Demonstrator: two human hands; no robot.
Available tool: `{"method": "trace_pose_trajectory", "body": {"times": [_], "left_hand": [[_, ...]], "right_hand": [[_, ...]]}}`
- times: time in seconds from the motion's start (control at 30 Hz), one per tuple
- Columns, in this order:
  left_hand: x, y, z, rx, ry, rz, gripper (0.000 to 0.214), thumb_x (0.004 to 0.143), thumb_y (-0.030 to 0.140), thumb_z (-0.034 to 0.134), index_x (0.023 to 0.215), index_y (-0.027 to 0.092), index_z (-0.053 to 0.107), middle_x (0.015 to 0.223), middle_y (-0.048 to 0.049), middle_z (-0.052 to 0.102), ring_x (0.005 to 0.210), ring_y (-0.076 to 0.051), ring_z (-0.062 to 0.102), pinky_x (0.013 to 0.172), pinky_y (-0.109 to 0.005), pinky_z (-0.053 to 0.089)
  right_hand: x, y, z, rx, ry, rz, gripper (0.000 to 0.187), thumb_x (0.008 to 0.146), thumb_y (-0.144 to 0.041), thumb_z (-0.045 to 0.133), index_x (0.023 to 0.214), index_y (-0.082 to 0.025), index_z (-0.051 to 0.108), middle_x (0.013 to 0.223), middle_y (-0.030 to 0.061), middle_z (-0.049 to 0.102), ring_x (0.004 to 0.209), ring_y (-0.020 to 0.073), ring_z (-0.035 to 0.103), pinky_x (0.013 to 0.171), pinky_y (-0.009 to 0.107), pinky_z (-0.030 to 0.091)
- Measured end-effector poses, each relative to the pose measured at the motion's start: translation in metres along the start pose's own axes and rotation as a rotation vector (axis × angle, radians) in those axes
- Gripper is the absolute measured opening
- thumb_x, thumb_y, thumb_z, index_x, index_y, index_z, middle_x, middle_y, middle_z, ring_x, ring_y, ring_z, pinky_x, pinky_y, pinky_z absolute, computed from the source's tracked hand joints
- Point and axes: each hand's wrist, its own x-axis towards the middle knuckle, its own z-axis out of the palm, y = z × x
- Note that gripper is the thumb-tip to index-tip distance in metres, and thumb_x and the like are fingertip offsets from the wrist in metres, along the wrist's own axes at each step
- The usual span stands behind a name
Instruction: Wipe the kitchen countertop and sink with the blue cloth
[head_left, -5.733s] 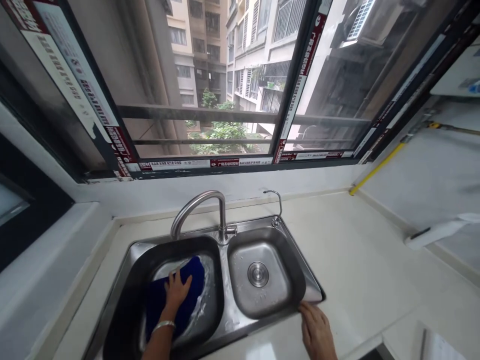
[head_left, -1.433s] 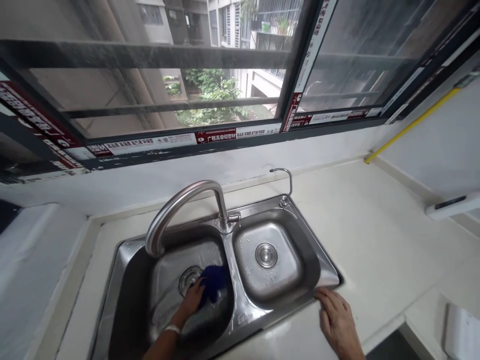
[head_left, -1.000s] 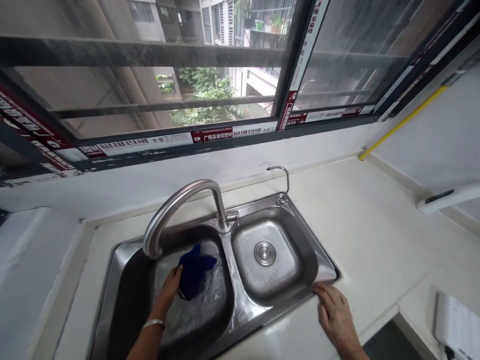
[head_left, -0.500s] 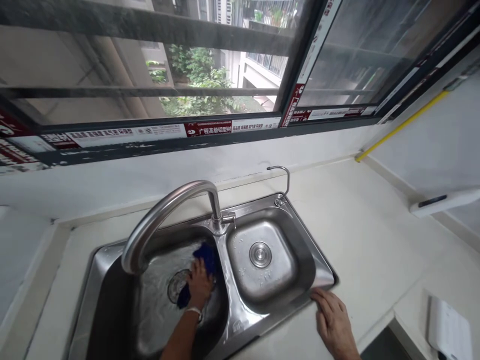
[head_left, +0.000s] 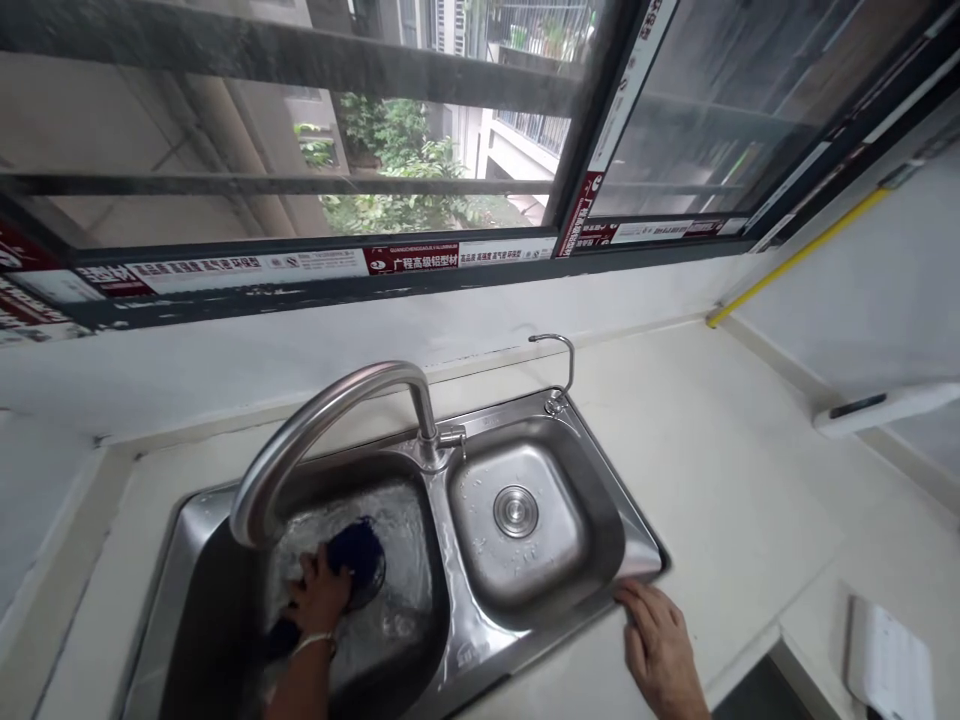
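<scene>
In the left basin of the steel sink, my left hand, with a pale band at its wrist, presses down on a dark blue cloth. Its fingers are bent over the cloth, which sticks out on both sides of the hand and covers part of the drain. Shallow water lies on the basin floor around it. My right hand rests at the sink's front right corner, fingers laid over the rim and holding nothing.
Over the left basin arches a tall steel faucet. The right basin has a round strainer and water drops. A thin curved spout rises behind it. A white box is at the right, beside a dark opening.
My left hand and the blue cloth have slid left across the basin floor, from beside the divider to over and left of the drain. My right hand stays at the rim.
</scene>
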Motion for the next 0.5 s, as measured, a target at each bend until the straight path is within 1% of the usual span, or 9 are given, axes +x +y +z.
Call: {"method": "trace_pose_trajectory", "body": {"times": [0.07,0.13,0.2,0.23,0.3,0.37,0.4,0.43,0.5], "left_hand": [[-0.006,0.028,0.010,-0.010,0.007,0.020,0.066,0.099,0.042,0.027,0.158,0.015,0.022,0.164,-0.0207,0.018,0.142,-0.055,0.023,0.104,-0.075,0.029],[-0.022,0.051,0.020,-0.016,-0.016,0.127,0.063,0.097,0.037,0.035,0.156,0.016,0.028,0.165,-0.0166,0.019,0.146,-0.050,0.016,0.111,-0.073,0.019],[-0.041,0.063,0.026,-0.025,-0.059,0.279,0.061,0.094,0.028,0.042,0.154,0.019,0.035,0.166,-0.0108,0.019,0.150,-0.043,0.010,0.117,-0.069,0.010],[-0.049,0.063,0.026,-0.034,-0.091,0.356,0.061,0.091,0.023,0.045,0.152,0.021,0.039,0.166,-0.0085,0.021,0.151,-0.039,0.010,0.119,-0.065,0.008],[-0.057,0.053,0.018,-0.063,-0.188,0.502,0.060,0.084,0.019,0.056,0.144,0.025,0.052,0.162,-0.0051,0.033,0.150,-0.031,0.023,0.123,-0.054,0.013],[-0.052,0.033,0.001,-0.099,-0.315,0.603,0.052,0.073,0.022,0.071,0.124,0.028,0.069,0.148,-0.0031,0.054,0.139,-0.026,0.044,0.120,-0.039,0.029],[-0.046,0.023,-0.009,-0.115,-0.375,0.624,0.046,0.066,0.025,0.077,0.112,0.029,0.075,0.136,-0.0028,0.065,0.130,-0.026,0.054,0.114,-0.034,0.038],[-0.039,0.013,-0.020,-0.129,-0.424,0.623,0.040,0.061,0.028,0.081,0.101,0.029,0.078,0.123,-0.0024,0.073,0.120,-0.027,0.062,0.107,-0.033,0.046],[-0.023,-0.003,-0.041,-0.166,-0.474,0.584,0.030,0.063,0.036,0.078,0.092,0.028,0.079,0.105,-0.0012,0.078,0.105,-0.029,0.069,0.096,-0.033,0.054]], "right_hand": [[0.000,0.000,-0.001,-0.006,0.005,-0.003,0.039,0.085,-0.012,0.046,0.121,-0.022,0.057,0.124,0.0082,0.064,0.116,0.0262,0.057,0.099,0.045,0.042],[0.000,0.000,-0.001,-0.003,0.008,-0.003,0.039,0.085,-0.012,0.046,0.121,-0.022,0.058,0.124,0.0084,0.064,0.116,0.0264,0.057,0.099,0.045,0.042],[0.000,0.000,0.000,0.009,0.008,-0.002,0.039,0.084,-0.012,0.047,0.121,-0.022,0.058,0.124,0.0083,0.065,0.116,0.0262,0.058,0.099,0.045,0.043],[0.000,0.000,0.000,0.014,0.010,0.000,0.039,0.084,-0.013,0.047,0.121,-0.022,0.059,0.123,0.0082,0.065,0.115,0.0261,0.058,0.099,0.045,0.043],[0.001,0.000,0.001,0.022,0.014,0.011,0.040,0.084,-0.013,0.048,0.121,-0.022,0.059,0.123,0.0080,0.065,0.115,0.0259,0.059,0.098,0.044,0.044],[0.001,0.000,0.003,0.026,0.017,0.020,0.041,0.083,-0.012,0.048,0.121,-0.022,0.060,0.123,0.0077,0.065,0.115,0.0258,0.059,0.098,0.044,0.044],[0.000,0.001,0.003,0.028,0.018,0.021,0.041,0.083,-0.012,0.048,0.120,-0.023,0.060,0.123,0.0075,0.066,0.115,0.0258,0.059,0.098,0.044,0.044],[0.000,0.001,0.004,0.030,0.018,0.021,0.041,0.083,-0.012,0.048,0.120,-0.023,0.060,0.123,0.0074,0.066,0.115,0.0259,0.059,0.098,0.044,0.044],[0.000,0.001,0.005,0.035,0.021,0.025,0.040,0.083,-0.013,0.048,0.120,-0.023,0.061,0.123,0.0075,0.066,0.115,0.0260,0.059,0.099,0.045,0.044]]}}
